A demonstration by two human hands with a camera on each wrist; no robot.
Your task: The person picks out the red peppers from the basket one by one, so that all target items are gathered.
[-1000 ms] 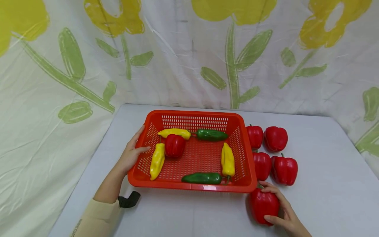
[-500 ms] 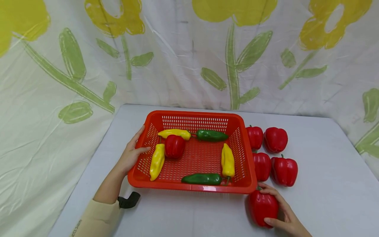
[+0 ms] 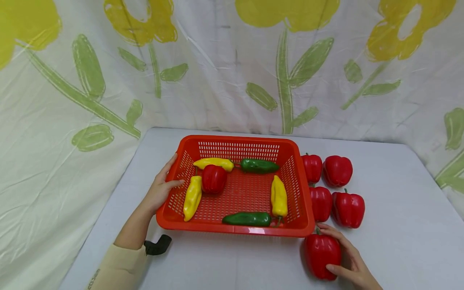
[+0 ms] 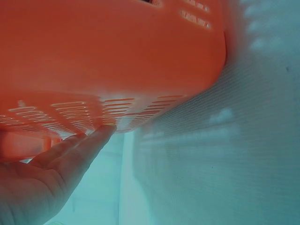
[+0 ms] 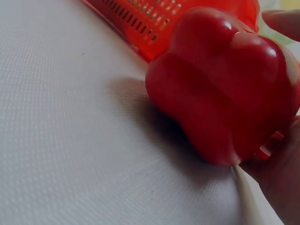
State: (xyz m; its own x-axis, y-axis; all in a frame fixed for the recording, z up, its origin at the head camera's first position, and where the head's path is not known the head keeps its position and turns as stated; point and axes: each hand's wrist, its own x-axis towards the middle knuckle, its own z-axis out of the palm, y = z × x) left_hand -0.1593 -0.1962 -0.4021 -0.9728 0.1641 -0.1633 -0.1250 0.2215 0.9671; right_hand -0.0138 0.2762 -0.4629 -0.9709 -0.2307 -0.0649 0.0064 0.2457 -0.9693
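A red plastic basket [image 3: 237,228] with slotted walls stands on the table. In it lie yellow peppers [image 3: 279,196], green peppers [image 3: 247,218] and one red bell pepper [image 3: 214,179]. My left hand [image 3: 162,186] holds the basket's left side, thumb over the rim and fingers along the outer wall. In the left wrist view, fingers [image 4: 91,142] lie against the slots. At the basket's front right corner, my right hand [image 3: 346,253] holds another red bell pepper [image 3: 322,256], fingers near its stem and thumb low on its side. The right wrist view shows this pepper's underside [image 5: 220,89] close to the table.
Several red bell peppers [image 3: 349,208] stand right of the basket, some partly hidden by its rim. A black curved piece [image 3: 158,245] juts out beside the left sleeve. A flower-printed curtain [image 3: 224,72] hangs behind the table [image 3: 398,201].
The right hand and its bell pepper have shifted very slightly toward the front edge, and the pepper's stem has tilted a little. The left hand and basket stay in place.
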